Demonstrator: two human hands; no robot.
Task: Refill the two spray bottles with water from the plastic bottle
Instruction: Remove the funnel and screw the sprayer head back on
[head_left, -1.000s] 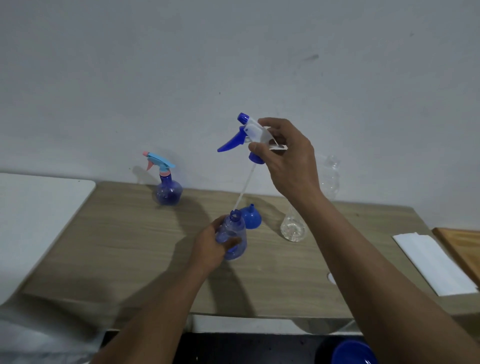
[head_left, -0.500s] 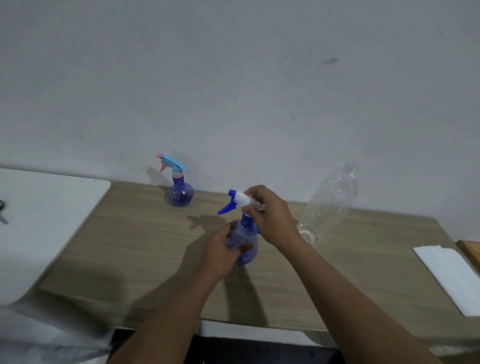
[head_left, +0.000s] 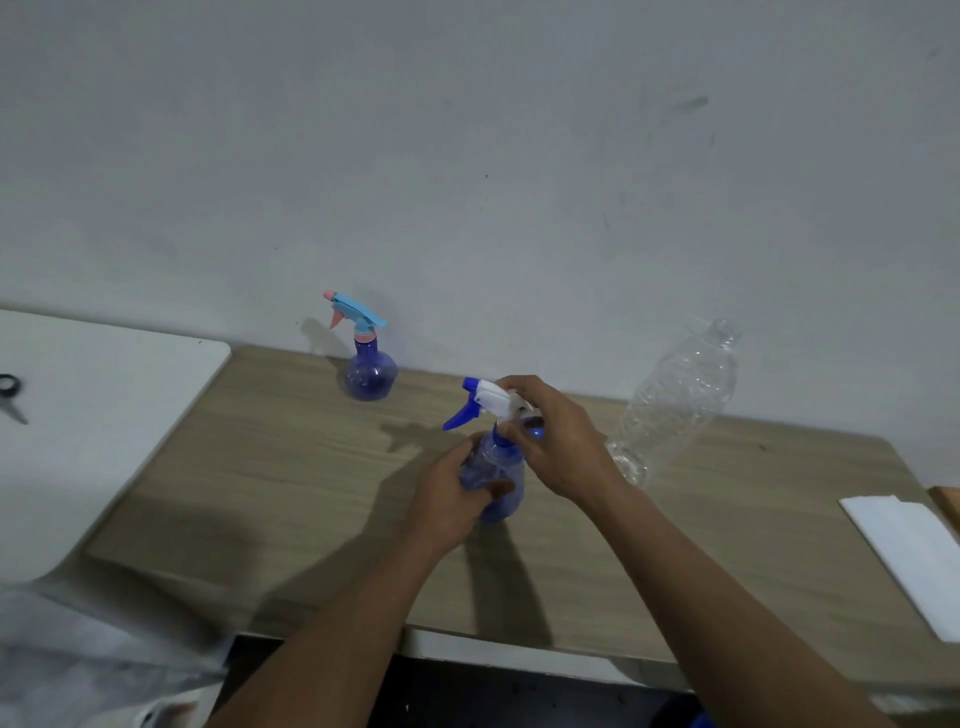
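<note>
1. Head view: the left hand (head_left: 447, 501) has its grip wrapped round the blue spray bottle (head_left: 498, 480), which stands on the wooden surface (head_left: 270, 467).
2. The right hand (head_left: 558, 441), just above, pinches the white-and-blue trigger head (head_left: 485, 402) at the bottle's neck.
3. Right of that grip stands the clear plastic bottle (head_left: 675, 395); a second spray bottle (head_left: 366, 358) sits beyond the left hand, by the wall.

Wooden table (head_left: 291, 467) against a grey-white wall (head_left: 467, 156), white surface (head_left: 104, 415) at its left with scissors (head_left: 11, 397) on it, white folded paper (head_left: 914, 561) at far right, beside a wooden board (head_left: 948, 506)
</note>
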